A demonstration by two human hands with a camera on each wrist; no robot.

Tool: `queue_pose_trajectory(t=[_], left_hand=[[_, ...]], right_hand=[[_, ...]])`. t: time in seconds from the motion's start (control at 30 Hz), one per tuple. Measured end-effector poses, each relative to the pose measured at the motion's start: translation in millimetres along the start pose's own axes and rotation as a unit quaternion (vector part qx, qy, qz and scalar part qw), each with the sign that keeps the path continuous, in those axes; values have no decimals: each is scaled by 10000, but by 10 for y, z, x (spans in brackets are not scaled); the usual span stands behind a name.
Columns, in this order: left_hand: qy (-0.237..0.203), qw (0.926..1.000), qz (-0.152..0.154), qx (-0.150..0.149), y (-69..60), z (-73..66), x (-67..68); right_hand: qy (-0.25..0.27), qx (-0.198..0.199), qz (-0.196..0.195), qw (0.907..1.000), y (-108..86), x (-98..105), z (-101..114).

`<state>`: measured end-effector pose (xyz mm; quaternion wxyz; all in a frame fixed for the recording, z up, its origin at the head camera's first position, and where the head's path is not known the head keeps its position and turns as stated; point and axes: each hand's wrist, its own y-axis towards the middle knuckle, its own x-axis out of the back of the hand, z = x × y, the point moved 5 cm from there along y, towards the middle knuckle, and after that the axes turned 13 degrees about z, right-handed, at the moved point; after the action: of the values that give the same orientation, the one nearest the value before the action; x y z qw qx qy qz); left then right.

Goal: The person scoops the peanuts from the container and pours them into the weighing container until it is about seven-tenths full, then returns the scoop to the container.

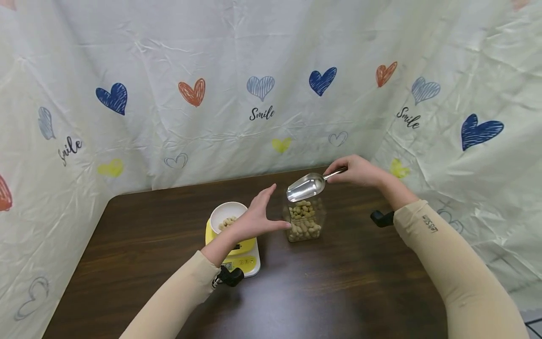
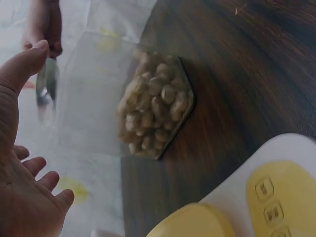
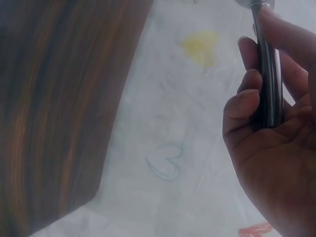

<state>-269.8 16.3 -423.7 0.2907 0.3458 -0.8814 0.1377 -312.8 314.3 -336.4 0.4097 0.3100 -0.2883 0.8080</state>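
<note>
Metal scoop [image 1: 306, 187]: hanging above the mouth of a clear container [image 2: 94, 98], its lip pointing to 8 o'clock and its handle rising toward 2 o'clock in the head view.
Right hand [image 1: 357, 170]: gripping the scoop's handle, fingers curling round it and thumb lying along it, between 1 and 2 o'clock of the container.
Left hand [image 1: 256, 216]: spreading at the container's 9 o'clock, thumb well apart from the fingers; whether the thumb is touching the wall, one cannot tell.
Peanuts [image 1: 305, 229]: filling the lower part of the container, which is standing upright on a dark wood-grain table [image 1: 347, 296].
Kitchen scale [image 1: 244, 262]: sitting at the container's 8 o'clock in yellow and white, its display partly showing beside the left wrist, the digits too small to read surely.
White bowl [image 1: 220, 212]: resting on the scale and holding more peanuts in their shells, the left forearm partly covering it.
Sleeves [image 1: 449, 259]: covering both forearms in cream, the right one bearing dark lettering.
Backdrop sheet [image 1: 220, 52]: hanging at 12 o'clock beyond the table, showing coloured hearts [image 1: 323, 81] and the word "Smile."
</note>
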Motion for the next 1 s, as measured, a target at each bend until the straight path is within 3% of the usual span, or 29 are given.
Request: queue_pose_trajectory(t=[0.37, 0.63, 1.0], left_hand=[[-106, 9990, 193, 395, 262, 90, -183], [-97, 9988, 207, 435, 356, 150, -226], [-158, 9993, 187, 276, 391, 117, -226]], right_hand=[[-677, -92, 45, 9977, 50, -31, 22], [-1275, 107, 269, 9914, 146, -143, 150], [-2006, 253, 460, 9783, 303, -240, 278]])
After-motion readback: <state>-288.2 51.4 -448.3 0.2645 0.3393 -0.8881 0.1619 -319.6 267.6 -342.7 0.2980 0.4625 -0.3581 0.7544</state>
